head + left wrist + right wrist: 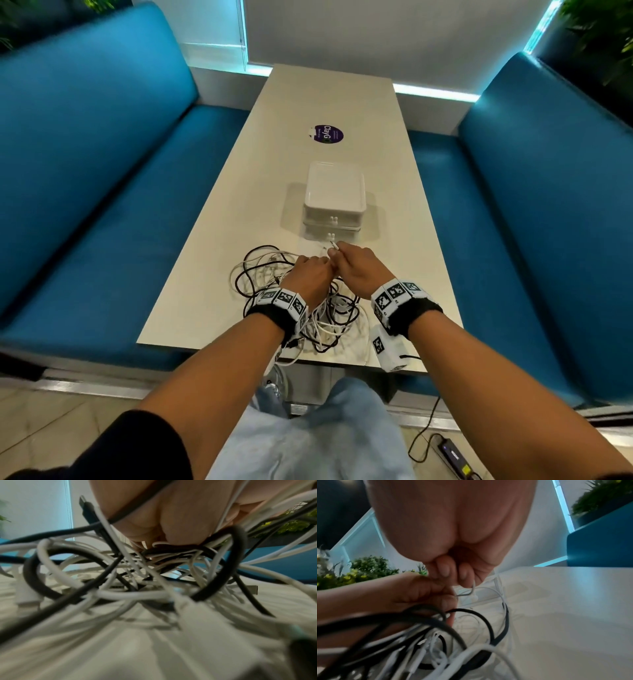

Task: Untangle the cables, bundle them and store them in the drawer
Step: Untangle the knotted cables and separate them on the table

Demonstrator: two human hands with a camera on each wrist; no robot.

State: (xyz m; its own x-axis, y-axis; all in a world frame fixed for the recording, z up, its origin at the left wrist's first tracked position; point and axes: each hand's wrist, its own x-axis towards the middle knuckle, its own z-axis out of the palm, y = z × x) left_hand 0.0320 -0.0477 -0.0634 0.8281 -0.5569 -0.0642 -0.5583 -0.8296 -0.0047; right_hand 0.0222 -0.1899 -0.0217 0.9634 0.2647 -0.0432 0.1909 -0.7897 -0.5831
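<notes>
A tangle of black and white cables (pixel 270 284) lies on the near part of the beige table (pixel 394 192). Both hands meet fist to fist over its far side. My right hand (pixel 335 254) pinches a thin white cable (pixel 473 590), whose plug end (pixel 334 244) sticks out past the fingers. My left hand (pixel 322 266) is curled round strands of the tangle right beside it; black and white cables (pixel 171 550) run under its fingers (pixel 145 534). Just beyond the hands, the white two-drawer unit (pixel 334 202) stands with both drawers closed.
Blue sofas (pixel 85 178) flank the table on both sides. A purple round sticker (pixel 328 134) lies on the far tabletop. Some white cable hangs over the table's near edge (pixel 284 363). A black power adapter (pixel 452 452) with its lead lies on the floor at lower right.
</notes>
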